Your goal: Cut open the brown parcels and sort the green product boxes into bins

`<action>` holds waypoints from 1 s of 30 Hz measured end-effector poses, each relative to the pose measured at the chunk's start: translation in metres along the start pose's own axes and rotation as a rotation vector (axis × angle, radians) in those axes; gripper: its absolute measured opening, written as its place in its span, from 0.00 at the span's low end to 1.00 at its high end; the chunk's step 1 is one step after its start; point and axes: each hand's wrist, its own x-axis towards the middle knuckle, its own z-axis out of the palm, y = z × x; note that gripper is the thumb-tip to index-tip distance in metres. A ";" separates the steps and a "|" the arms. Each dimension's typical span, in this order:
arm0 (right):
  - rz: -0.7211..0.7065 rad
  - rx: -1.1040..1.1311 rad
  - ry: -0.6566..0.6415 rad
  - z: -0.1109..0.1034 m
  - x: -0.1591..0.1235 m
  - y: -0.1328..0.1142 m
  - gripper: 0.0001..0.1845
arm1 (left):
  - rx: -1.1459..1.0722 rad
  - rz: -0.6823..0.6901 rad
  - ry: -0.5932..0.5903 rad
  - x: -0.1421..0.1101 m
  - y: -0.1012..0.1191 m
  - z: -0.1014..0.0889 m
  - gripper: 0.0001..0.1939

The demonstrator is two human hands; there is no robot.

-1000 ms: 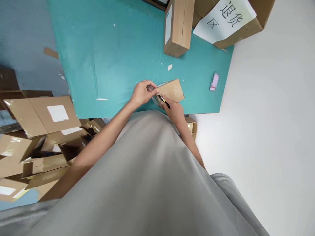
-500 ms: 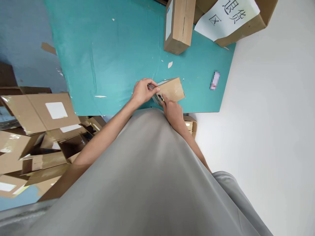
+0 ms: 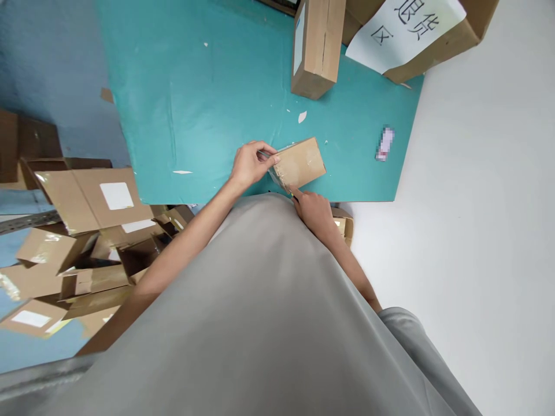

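A small brown cardboard box [image 3: 301,163] lies tilted on the teal table near its front edge, with clear tape hanging at its left end. My left hand [image 3: 251,164] pinches the box's upper left corner between thumb and fingers. In my right hand [image 3: 315,211] is a utility knife [image 3: 296,199], mostly covered by the fingers. Its tip is at the lower left corner of the box, by the taped edge; whether the blade touches the cardboard I cannot tell.
A taller taped box [image 3: 318,52] stands at the back of the teal table [image 3: 208,110]. Beside it is a large open carton with a handwritten paper sign [image 3: 405,37]. A blurred pink item [image 3: 385,144] lies at right. Several opened cartons [image 3: 99,199] are heaped on the floor at left.
My right hand has drawn the knife down along the left end of the small box, toward my body. My left hand has stayed at the same corner. The view has shifted slightly.
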 end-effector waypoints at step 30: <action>0.062 0.700 0.538 0.076 0.060 0.103 0.28 | -0.124 0.028 -0.231 -0.013 -0.013 0.002 0.43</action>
